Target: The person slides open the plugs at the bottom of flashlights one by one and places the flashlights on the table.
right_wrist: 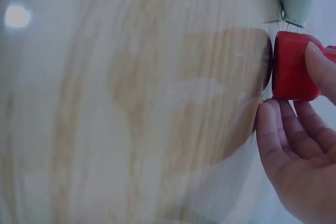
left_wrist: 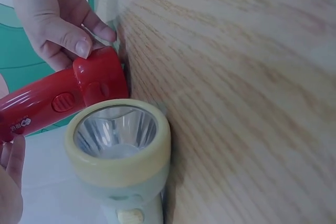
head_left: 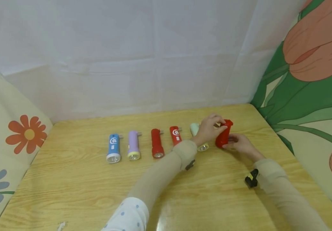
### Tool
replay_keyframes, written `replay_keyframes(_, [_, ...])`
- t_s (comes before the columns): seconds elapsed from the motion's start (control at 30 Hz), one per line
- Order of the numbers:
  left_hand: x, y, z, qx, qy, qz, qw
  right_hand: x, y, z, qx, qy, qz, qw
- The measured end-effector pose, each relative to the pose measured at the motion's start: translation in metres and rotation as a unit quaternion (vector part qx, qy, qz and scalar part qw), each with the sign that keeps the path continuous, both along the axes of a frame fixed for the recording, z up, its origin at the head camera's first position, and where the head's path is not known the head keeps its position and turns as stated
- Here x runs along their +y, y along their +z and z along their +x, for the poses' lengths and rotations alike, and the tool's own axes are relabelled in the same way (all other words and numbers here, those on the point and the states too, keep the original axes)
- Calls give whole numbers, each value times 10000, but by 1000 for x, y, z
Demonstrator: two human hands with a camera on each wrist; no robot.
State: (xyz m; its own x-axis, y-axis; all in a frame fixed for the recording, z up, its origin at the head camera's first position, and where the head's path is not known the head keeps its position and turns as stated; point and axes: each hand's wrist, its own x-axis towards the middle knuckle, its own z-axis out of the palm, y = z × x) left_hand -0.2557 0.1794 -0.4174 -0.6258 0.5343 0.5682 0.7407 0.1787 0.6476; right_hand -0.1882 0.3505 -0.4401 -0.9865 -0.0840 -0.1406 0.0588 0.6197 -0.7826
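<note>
At the right of the row, a red flashlight [head_left: 222, 137] stands upright with its wide lamp end down at the table. My left hand [head_left: 208, 129] pinches its upper end between thumb and fingers. Low on the other side, my right hand [head_left: 242, 143] holds the lamp end, the thumb on its side in the right wrist view. The left wrist view shows a switch on the red body [left_wrist: 39, 103]. Just left of it lies a mint-green flashlight [head_left: 195, 129] with a pale yellow rim, partly hidden behind my left hand.
Further left in the row lie a small red flashlight [head_left: 175, 134], another red one [head_left: 156, 141], a purple one [head_left: 133, 142] and a blue one [head_left: 114, 149]. They rest on a wooden table [head_left: 82, 189]. A white cloth [head_left: 111, 80] hangs behind; flowered cloths flank both sides.
</note>
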Motion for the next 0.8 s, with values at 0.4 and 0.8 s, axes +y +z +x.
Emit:
replay_keyframes(0.4, [-1, 1, 4, 202, -293, 141, 9993, 11, 2, 2, -254, 281, -366, 9986])
replay_keyframes(0.8, [-2, 2, 7, 936, -284, -159, 9951, 7, 2, 2, -229, 219, -369, 9988])
